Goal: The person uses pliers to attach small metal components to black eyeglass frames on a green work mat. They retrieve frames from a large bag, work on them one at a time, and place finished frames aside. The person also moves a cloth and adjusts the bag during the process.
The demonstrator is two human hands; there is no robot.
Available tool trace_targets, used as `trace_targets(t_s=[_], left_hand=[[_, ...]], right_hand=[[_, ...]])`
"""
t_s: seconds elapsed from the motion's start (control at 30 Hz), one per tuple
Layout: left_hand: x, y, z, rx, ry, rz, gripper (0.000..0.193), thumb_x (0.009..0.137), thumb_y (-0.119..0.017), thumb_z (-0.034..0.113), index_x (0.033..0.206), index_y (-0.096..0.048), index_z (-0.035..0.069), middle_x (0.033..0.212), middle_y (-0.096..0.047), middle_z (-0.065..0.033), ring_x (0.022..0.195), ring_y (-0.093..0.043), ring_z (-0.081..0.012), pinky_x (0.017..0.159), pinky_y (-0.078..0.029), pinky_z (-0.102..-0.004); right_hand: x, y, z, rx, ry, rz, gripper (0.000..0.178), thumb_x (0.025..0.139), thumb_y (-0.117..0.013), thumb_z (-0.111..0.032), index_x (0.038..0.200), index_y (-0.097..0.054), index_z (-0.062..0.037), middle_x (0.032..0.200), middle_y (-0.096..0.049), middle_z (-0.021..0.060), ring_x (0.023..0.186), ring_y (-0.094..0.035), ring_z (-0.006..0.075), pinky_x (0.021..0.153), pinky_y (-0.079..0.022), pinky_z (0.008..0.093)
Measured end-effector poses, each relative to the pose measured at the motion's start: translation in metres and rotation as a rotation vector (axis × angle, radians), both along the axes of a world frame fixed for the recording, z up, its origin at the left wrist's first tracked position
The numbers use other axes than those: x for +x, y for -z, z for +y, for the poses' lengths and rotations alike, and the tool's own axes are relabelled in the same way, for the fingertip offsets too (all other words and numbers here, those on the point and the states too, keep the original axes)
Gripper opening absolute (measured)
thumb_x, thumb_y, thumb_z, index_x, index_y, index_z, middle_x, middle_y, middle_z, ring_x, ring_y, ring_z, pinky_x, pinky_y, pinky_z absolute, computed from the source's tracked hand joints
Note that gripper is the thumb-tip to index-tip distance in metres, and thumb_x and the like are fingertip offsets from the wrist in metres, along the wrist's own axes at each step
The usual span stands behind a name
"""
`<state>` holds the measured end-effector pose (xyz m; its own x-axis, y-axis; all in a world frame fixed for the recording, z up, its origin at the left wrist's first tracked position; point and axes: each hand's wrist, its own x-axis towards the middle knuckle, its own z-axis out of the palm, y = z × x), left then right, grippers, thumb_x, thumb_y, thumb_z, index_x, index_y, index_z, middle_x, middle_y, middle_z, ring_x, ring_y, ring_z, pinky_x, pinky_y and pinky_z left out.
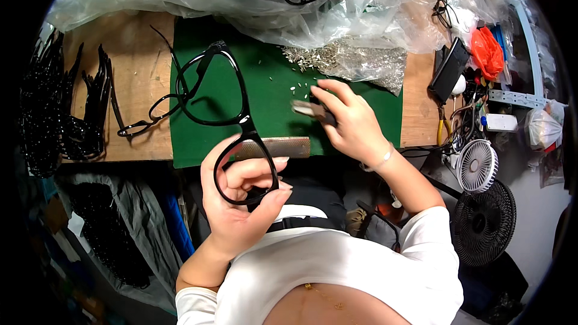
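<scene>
My left hand [241, 189] grips a black eyeglass frame [245, 125] by its nearer rim, with the thumb and fingers closed around that rim. The frame is raised over the front edge of the green mat [355, 126], its other rim pointing away to the far left. My right hand [352, 120] is closed on a metal-tipped hand tool [308, 109], whose end is blurred. Close beyond that tool, small silvery pieces [293, 89] lie scattered on the mat. A second black eyeglass frame [150, 123] rests at the mat's left edge, partly hidden behind the held one.
A clear plastic bag [367, 63] spills more small silvery pieces. Black frames fill plastic sheeting [132, 3] at the back. A textured metal bar [289, 147] lies at the front edge. Dark glasses parts [90, 102] stack left; a phone [448, 69] and fans [477, 165] are right.
</scene>
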<state>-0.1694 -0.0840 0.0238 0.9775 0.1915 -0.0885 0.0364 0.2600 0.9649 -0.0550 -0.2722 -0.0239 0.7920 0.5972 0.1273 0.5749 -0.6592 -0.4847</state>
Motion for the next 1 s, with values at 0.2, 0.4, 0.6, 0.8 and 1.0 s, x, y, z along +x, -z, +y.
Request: trace_targets(t_s=[0.2,0.4,0.6,0.8,1.0], left_hand=[[-0.004,-0.006,0.001,-0.076,-0.122,0.021,0.085,0.067,-0.057,-0.01,0.133,-0.005,0.003,0.096,-0.054,-0.0168,0.062,-0.058,-0.0136,0.059,-0.052,-0.0258],[0.004,-0.001,-0.005,0.007,-0.053,0.038,0.087,0.066,-0.059,-0.012,0.134,-0.007,0.005,0.1,-0.053,-0.016,0.072,-0.053,-0.0085,0.066,-0.047,-0.0208],[0.043,0.018,-0.002,0.705,0.326,0.071,0.059,0.07,-0.06,-0.003,0.124,-0.039,0.004,0.094,-0.058,-0.014,0.077,-0.06,-0.0206,0.065,-0.047,-0.0273],[0.057,0.038,0.021,1.151,0.17,0.014,0.053,0.072,-0.057,-0.001,0.122,-0.04,0.004,0.093,-0.058,-0.015,0.079,-0.057,-0.0303,0.072,-0.045,-0.0373],[0.079,-0.042,0.073,0.571,0.092,-0.082,0.053,0.07,-0.061,0.001,0.121,-0.046,0.001,0.116,-0.051,-0.0141,0.106,-0.049,-0.0247,0.093,-0.038,-0.0348]], right_hand=[[-0.002,-0.012,-0.001,-0.04,-0.024,0.113,0.041,0.063,-0.062,-0.003,0.103,-0.053,-0.0037,0.102,-0.051,0.0116,0.082,-0.055,0.0277,0.071,-0.043,0.037],[0.034,0.008,0.018,-0.091,0.159,0.208,0.017,0.068,-0.06,-0.01,0.079,-0.051,-0.0014,0.079,-0.053,0.0156,0.077,-0.053,0.0339,0.068,-0.044,0.0404],[0.028,0.019,0.027,-0.179,0.213,0.058,0.017,0.068,-0.062,-0.012,0.077,-0.052,-0.0025,0.08,-0.055,0.0136,0.081,-0.054,0.0308,0.072,-0.042,0.0402],[0.026,0.005,0.014,-0.014,0.332,0.234,0.019,0.073,-0.06,-0.014,0.081,-0.052,0.0008,0.079,-0.055,0.0181,0.075,-0.053,0.037,0.067,-0.043,0.0424],[0.013,0.007,-0.009,0.125,0.38,0.287,0.02,0.074,-0.061,-0.018,0.082,-0.054,0.0,0.079,-0.055,0.0195,0.076,-0.053,0.0376,0.065,-0.042,0.042]])
